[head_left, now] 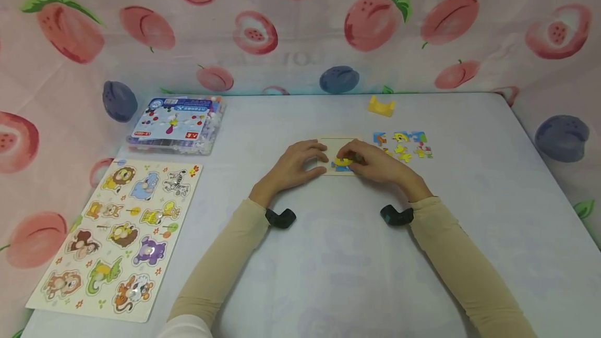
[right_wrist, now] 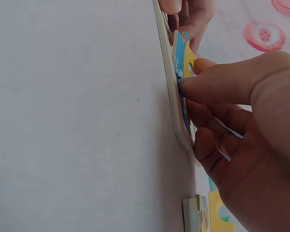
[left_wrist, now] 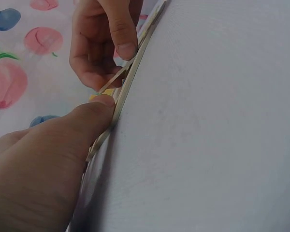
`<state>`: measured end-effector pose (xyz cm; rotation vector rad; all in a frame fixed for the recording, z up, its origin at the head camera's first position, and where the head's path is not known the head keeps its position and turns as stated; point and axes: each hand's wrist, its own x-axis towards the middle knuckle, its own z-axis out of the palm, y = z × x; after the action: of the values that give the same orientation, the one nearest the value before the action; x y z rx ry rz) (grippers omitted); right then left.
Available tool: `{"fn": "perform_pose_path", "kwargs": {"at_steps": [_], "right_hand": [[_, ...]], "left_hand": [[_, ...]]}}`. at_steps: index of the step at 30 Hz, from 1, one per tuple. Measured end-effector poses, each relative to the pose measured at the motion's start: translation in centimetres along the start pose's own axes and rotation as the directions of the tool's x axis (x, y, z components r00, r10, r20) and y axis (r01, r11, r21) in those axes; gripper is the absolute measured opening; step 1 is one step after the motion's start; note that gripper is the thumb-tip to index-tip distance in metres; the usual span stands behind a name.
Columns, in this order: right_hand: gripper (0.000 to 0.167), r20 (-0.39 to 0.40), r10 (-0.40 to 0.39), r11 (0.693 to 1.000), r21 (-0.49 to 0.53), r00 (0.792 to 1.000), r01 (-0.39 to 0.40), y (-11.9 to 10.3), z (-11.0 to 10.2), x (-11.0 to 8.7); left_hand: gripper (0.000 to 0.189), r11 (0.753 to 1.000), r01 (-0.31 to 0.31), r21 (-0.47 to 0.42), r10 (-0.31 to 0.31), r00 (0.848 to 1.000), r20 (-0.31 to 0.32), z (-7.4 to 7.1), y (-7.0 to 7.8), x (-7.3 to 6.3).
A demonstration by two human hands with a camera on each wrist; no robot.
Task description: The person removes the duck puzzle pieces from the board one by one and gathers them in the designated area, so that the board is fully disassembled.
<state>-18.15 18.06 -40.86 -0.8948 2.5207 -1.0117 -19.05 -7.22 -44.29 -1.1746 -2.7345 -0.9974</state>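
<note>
A small wooden puzzle board (head_left: 331, 146) lies near the middle of the table. My left hand (head_left: 297, 165) holds its left side, fingers curved at the edge and the thumb (left_wrist: 99, 113) on the near rim. At the board's right part, my right hand (head_left: 375, 162) pinches a blue-and-yellow puzzle piece (right_wrist: 180, 55) between thumb and fingers. That piece is tilted, one side raised from the board. My right fingers partly hide the pieces in the board. Just right of this hand lie several loose puzzle pieces (head_left: 417, 137), blue, yellow and green.
A yellow notched block (head_left: 381, 107) sits at the table's back. On the left are a clear plastic case (head_left: 213, 134) with a printed lid and a large animal puzzle board (head_left: 136, 267). A fruit-patterned curtain (head_left: 300, 20) hangs behind the table.
</note>
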Motion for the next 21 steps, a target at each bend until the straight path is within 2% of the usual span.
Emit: {"fn": "perform_pose_path", "kwargs": {"at_steps": [10, 21], "right_hand": [[0.031, -0.005, 0.029, 0.999, 0.022, 1.0, -0.029, 0.04, 0.08, -0.13], [0.029, -0.017, 0.03, 0.999, -0.01, 0.999, -0.03, -0.13, -0.1, -0.15]], "left_hand": [[0.023, 1.0, -0.006, -0.001, 0.006, 1.0, -0.006, 0.05, 0.08, -0.04], [0.023, 1.0, 0.017, 0.001, -0.017, 1.0, 0.001, -0.01, 0.16, -0.04]]}}
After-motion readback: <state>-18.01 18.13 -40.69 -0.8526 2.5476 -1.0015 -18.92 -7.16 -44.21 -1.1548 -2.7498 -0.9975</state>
